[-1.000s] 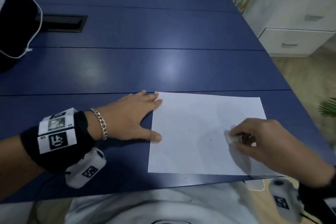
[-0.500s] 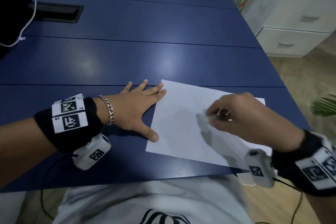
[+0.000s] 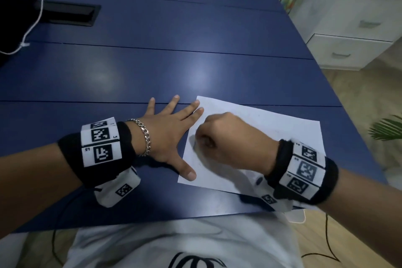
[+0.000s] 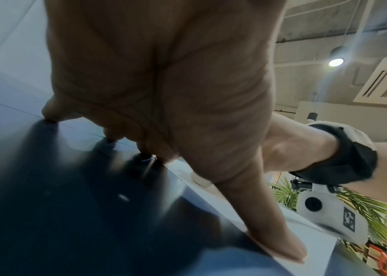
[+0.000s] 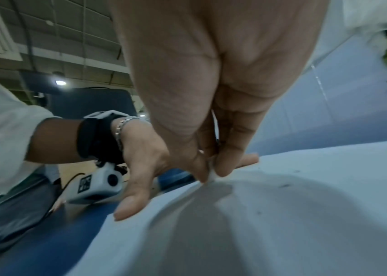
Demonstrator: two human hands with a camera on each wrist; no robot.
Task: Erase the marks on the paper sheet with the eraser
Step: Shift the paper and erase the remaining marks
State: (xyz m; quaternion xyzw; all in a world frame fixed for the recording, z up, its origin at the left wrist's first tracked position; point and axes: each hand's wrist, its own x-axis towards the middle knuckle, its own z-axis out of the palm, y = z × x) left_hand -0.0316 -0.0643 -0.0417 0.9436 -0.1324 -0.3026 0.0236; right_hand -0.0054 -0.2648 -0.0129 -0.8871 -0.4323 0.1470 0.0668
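Head view: paper sheet (image 3: 272, 135) long axis runs left-right, far-left corner forward.

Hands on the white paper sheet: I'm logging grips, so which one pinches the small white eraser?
The right hand pinches the small white eraser on the white paper sheet; the left hand lies flat, fingers spread.

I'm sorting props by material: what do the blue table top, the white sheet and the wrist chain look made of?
Blue table top: likely laminate or painted board, smooth and semi-gloss, since it mirrors soft ceiling lights. White sheet: thin matte paper; it buckles by the right hand in the right wrist view. Wrist chain on the left hand: shiny silver-coloured links, probably metal.
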